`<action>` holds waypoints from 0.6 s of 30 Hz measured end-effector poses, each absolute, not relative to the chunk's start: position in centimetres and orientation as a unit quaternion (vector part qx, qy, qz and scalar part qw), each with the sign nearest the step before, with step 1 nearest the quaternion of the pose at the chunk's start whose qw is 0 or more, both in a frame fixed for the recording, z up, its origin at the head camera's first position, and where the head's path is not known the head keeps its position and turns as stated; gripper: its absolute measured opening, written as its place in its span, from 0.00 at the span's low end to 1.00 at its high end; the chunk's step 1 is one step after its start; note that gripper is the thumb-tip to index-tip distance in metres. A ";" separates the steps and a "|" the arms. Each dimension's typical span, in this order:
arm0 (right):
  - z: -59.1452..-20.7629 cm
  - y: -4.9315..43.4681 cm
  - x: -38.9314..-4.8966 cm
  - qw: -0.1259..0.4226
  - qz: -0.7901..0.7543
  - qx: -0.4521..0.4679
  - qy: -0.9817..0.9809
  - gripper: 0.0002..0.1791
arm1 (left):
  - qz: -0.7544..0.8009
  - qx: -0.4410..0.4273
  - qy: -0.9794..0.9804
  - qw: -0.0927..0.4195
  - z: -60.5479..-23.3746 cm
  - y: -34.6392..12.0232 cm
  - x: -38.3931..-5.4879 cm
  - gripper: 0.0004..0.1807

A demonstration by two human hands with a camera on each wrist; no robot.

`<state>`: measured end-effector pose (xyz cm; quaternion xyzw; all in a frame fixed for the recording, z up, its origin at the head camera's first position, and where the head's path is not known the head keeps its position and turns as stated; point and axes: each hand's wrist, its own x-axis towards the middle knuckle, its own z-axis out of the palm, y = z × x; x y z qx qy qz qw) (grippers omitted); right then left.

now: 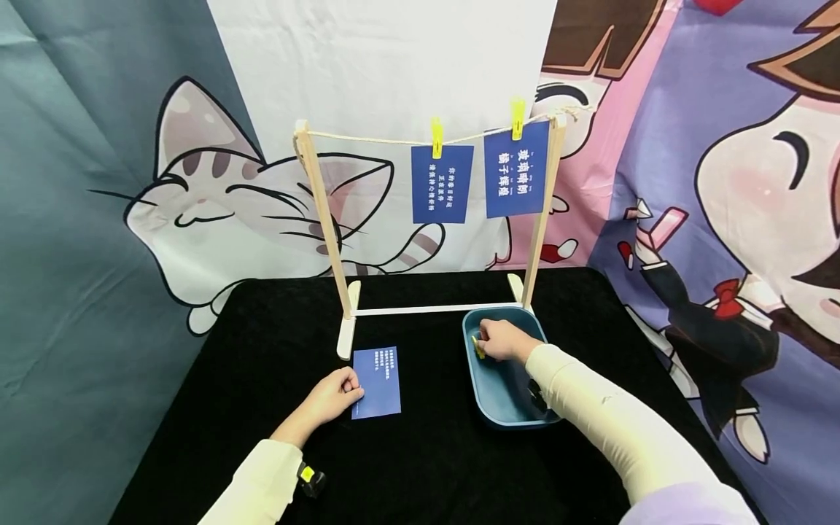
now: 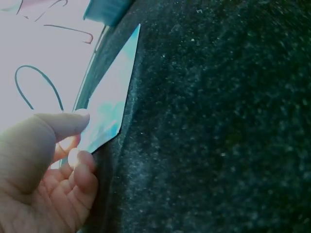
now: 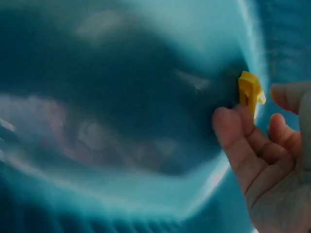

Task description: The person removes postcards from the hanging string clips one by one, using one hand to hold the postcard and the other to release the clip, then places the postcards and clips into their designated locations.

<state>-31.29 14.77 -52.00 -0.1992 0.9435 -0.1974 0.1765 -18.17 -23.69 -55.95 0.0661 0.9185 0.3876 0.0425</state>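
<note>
My left hand [image 1: 330,397] pinches the near left edge of a blue card [image 1: 383,386] with white printed writing. Its thumb lies over the card [image 2: 109,99] in the left wrist view, fingers curled beneath the edge. Inside a blue plastic tray [image 1: 485,397], my right hand [image 1: 505,340] is at a small yellow clothespin [image 1: 479,348] beside the tray's wall. Seen from the right wrist, bent fingertips overlap the lower end of the clothespin [image 3: 249,92], while the thumb stands slightly apart from it.
Behind, a wooden frame [image 1: 324,226] carries a string [image 1: 367,138]. Two blue cards hang there, a left one [image 1: 426,193] and a right one [image 1: 502,171], each under a yellow clothespin. Black cloth [image 1: 426,467] covers the table; a cartoon-printed backdrop [image 1: 394,65] hangs behind.
</note>
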 end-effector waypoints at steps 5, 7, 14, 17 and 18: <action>-49.8 14.4 -31.2 0.178 -0.098 -0.271 0.941 0.08 | 0.397 0.032 0.915 0.063 -54.6 -23.3 -18.5 0.12; -48.4 14.2 -31.1 0.181 -0.064 -0.300 0.934 0.08 | 0.394 0.037 0.916 0.062 -53.5 -23.1 -18.9 0.12; -41.3 12.8 -30.8 0.178 0.023 -0.421 0.889 0.07 | 0.382 0.138 0.913 0.031 -46.7 -22.2 -21.9 0.07; -37.2 11.3 -30.8 0.147 0.008 -0.472 0.869 0.07 | 0.378 0.184 0.907 0.005 -42.8 -21.6 -23.7 0.05; -35.7 10.8 -30.9 0.122 -0.006 -0.490 0.863 0.07 | 0.380 0.196 0.904 -0.011 -41.4 -21.3 -24.3 0.05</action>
